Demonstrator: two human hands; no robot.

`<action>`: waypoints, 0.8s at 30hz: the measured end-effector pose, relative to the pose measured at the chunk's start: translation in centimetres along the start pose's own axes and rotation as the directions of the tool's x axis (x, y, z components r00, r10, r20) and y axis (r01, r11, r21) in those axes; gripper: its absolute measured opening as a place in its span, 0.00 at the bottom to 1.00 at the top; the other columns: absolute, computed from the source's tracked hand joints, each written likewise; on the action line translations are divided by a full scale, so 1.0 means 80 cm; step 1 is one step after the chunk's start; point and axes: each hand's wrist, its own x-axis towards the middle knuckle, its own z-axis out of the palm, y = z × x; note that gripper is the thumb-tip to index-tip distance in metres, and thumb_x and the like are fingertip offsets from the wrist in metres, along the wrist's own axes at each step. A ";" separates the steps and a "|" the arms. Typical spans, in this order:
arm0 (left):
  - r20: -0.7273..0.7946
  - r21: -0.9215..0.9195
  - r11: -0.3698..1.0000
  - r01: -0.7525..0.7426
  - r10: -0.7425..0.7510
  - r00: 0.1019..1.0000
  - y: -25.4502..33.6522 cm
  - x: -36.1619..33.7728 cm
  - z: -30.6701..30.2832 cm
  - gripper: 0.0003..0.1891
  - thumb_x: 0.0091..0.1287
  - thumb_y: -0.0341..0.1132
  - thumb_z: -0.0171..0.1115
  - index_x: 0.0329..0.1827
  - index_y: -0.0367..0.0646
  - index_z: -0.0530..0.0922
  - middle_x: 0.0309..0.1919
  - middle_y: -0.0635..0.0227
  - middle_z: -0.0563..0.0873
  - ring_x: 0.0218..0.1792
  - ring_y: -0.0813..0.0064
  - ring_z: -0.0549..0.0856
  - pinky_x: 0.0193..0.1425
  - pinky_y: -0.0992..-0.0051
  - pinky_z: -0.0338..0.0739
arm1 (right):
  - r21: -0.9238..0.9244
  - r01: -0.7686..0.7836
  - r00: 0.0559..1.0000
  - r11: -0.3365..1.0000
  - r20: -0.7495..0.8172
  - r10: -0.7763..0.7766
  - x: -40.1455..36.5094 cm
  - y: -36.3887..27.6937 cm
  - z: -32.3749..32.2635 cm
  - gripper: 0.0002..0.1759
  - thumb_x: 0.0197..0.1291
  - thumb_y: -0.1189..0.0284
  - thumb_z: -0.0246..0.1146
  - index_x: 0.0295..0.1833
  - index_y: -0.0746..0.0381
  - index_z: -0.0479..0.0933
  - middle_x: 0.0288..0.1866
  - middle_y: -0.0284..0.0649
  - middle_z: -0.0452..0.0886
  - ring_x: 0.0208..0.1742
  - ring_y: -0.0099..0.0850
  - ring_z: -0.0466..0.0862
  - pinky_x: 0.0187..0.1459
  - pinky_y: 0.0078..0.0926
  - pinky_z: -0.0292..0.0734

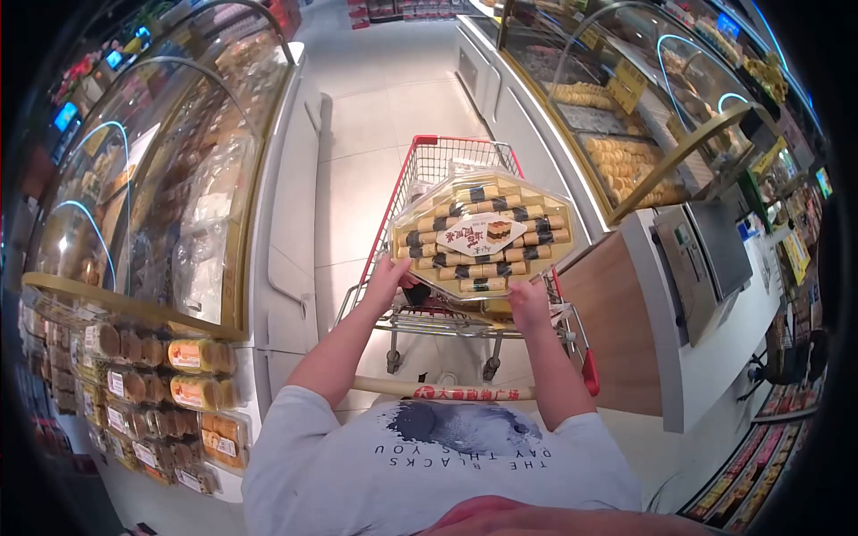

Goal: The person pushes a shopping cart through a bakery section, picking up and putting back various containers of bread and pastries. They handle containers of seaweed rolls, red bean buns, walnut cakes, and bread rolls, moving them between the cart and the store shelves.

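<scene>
Between both hands is a clear octagonal plastic box of egg rolls (pixel 456 271), the rolls wrapped with dark bands and a white label in the middle. My left hand (pixel 388 279) grips its near left edge, fingers closed round the rim. At the near right edge my right hand (pixel 529 302) is closed on the same box. The box is held over the shopping cart (pixel 413 183), a wire one with red trim, and hides most of its basket. The cart's pale handlebar (pixel 375 386) with red lettering lies close to my shirt, touched by neither hand.
A glass-fronted display case (pixel 214 214) stands on the left, with packaged baked goods (pixel 197 357) stacked at its near end. Right of the cart is another pastry case (pixel 626 161). A counter (pixel 643 304) carries a scale-like machine (pixel 706 259). Pale floor tiles (pixel 357 134) run ahead.
</scene>
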 end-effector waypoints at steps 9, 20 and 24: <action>-0.022 0.101 0.989 0.108 -0.106 0.994 0.008 0.131 0.001 0.18 0.64 0.44 0.54 0.44 0.37 0.65 0.31 0.63 0.78 0.26 0.78 0.80 0.29 0.81 0.74 | -0.003 -0.045 0.998 0.999 -0.043 0.045 0.167 -0.031 0.002 0.24 0.44 0.82 0.51 0.52 0.64 0.64 0.45 0.37 0.74 0.45 0.28 0.75 0.46 0.27 0.71; -0.046 0.143 0.984 0.104 -0.098 0.994 0.069 0.309 -0.047 0.15 0.64 0.42 0.52 0.42 0.37 0.67 0.29 0.64 0.80 0.24 0.79 0.78 0.28 0.81 0.72 | -0.070 -0.023 1.000 0.997 0.007 0.023 0.376 -0.015 0.025 0.18 0.43 0.81 0.51 0.45 0.64 0.69 0.40 0.35 0.75 0.41 0.26 0.75 0.43 0.22 0.69; 0.008 0.157 0.978 0.138 -0.141 0.990 0.075 0.389 -0.078 0.16 0.64 0.43 0.52 0.42 0.37 0.71 0.27 0.65 0.80 0.23 0.82 0.78 0.27 0.83 0.72 | -0.122 -0.064 0.994 0.990 -0.095 0.053 0.441 -0.017 0.066 0.21 0.42 0.80 0.51 0.47 0.65 0.68 0.41 0.35 0.76 0.40 0.26 0.75 0.43 0.22 0.69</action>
